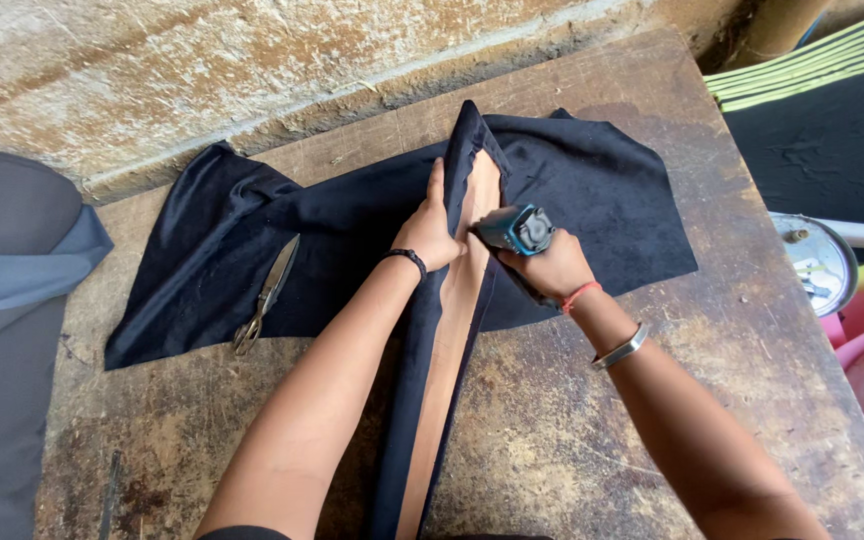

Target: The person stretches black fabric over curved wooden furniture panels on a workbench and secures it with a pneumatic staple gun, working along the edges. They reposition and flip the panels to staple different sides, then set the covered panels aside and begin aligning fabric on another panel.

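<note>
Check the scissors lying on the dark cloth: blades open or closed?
Closed. The scissors lie flat on the dark cloth, blades together in one narrow point, untouched by either hand.

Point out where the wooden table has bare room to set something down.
Bare wood shows on the table between the forearms, and at front left below the scissors. The middle is crowded: dark cloth, left hand, right hand gripping a blue tool.
</note>
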{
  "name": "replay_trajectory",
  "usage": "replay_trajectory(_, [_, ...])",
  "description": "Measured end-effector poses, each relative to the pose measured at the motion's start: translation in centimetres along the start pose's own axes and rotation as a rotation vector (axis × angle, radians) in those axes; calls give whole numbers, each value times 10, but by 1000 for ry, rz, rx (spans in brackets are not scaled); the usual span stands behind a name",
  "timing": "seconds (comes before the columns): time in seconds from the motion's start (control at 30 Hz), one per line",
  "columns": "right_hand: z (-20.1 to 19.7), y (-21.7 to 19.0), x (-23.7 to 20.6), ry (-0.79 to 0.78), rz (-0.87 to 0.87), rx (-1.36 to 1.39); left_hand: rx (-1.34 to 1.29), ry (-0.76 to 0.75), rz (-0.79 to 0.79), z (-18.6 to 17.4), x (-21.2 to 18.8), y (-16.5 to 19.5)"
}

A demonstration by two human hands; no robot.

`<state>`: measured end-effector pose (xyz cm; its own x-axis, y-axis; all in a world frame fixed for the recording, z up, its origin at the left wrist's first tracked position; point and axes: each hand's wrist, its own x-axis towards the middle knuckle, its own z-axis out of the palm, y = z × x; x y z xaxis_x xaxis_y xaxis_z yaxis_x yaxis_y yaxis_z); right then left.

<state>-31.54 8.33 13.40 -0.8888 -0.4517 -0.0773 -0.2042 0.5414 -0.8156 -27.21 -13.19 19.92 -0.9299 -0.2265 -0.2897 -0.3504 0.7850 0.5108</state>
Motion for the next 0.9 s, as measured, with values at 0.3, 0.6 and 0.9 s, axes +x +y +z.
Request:
replay_trajectory(0.3, [34,18,-94,133,-53,-329,-267,169,260,44,17,-10])
replay_trajectory(0.6, [108,-43,-61,406,280,1147,-949,13,381,93,-47,-56])
replay_trajectory(0.9, [146,-8,-49,466,54,937,-443,212,573,97,-63,-60])
